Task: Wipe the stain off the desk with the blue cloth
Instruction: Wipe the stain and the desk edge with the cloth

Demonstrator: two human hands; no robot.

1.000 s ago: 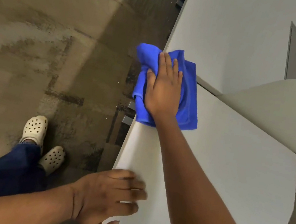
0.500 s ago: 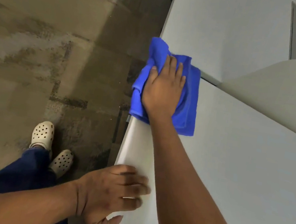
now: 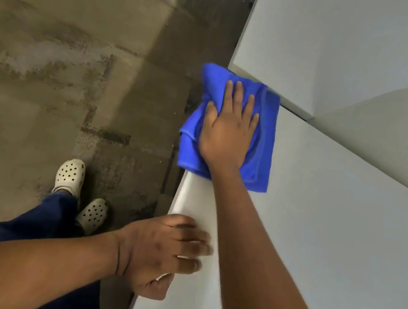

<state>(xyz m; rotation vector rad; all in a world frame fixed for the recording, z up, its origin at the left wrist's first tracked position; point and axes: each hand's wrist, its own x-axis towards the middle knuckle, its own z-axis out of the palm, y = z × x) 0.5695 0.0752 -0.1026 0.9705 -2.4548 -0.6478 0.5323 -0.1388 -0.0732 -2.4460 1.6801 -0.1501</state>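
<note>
A blue cloth (image 3: 266, 142) is pressed flat by the right hand (image 3: 227, 134) at the desk (image 3: 330, 241) edge, centre frame. The left hand (image 3: 163, 252) is braced on the edge, lower centre.

We see a soft, napped blue cloth (image 3: 267, 137), matt and folded, lying on a smooth white desk (image 3: 328, 254) whose rounded near edge carries a faint sheen. Below, the floor (image 3: 64, 65) looks like worn, mottled carpet, rough and dull; the perforated clogs (image 3: 71, 176) look like matt moulded plastic.
</note>
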